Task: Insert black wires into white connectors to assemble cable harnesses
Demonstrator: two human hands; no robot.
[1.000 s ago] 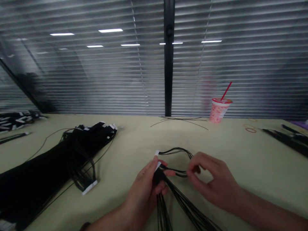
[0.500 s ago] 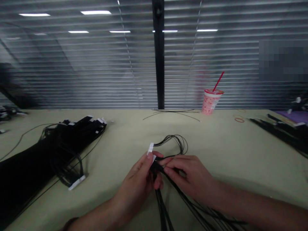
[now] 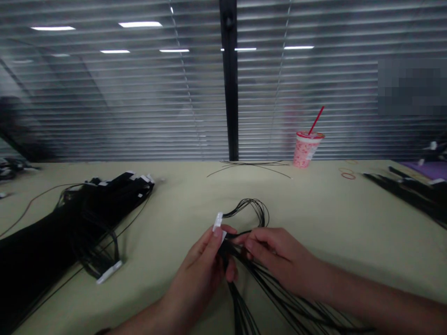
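Note:
My left hand [image 3: 206, 260] is closed round a bundle of thin black wires [image 3: 237, 304], its thumb pressing on a white connector [image 3: 218, 221] at the top. A second white piece shows just beside the thumb. From the connector, several wires curve away in a loop [image 3: 256, 204] above the table and come back toward my fingers. My right hand [image 3: 279, 258] is closed in a pinch beside the left one, thumb and forefinger on black wires next to the bundle. Which strands it pinches is hidden. The rest of the wires fan out below both hands to the lower right.
A large black wire bundle [image 3: 45, 237] with white connectors lies at left. Loose wires [image 3: 251, 164] rest along the table's back edge, left of a pink cup [image 3: 304, 150] with a red straw. Rubber bands [image 3: 348, 176] and more black harnesses [image 3: 412, 195] are at right. Blinds stand behind.
My right hand has shifted slightly to the right along the wires, and the strands below it are spread wider. My left hand still holds the connector and bundle in about the same place.

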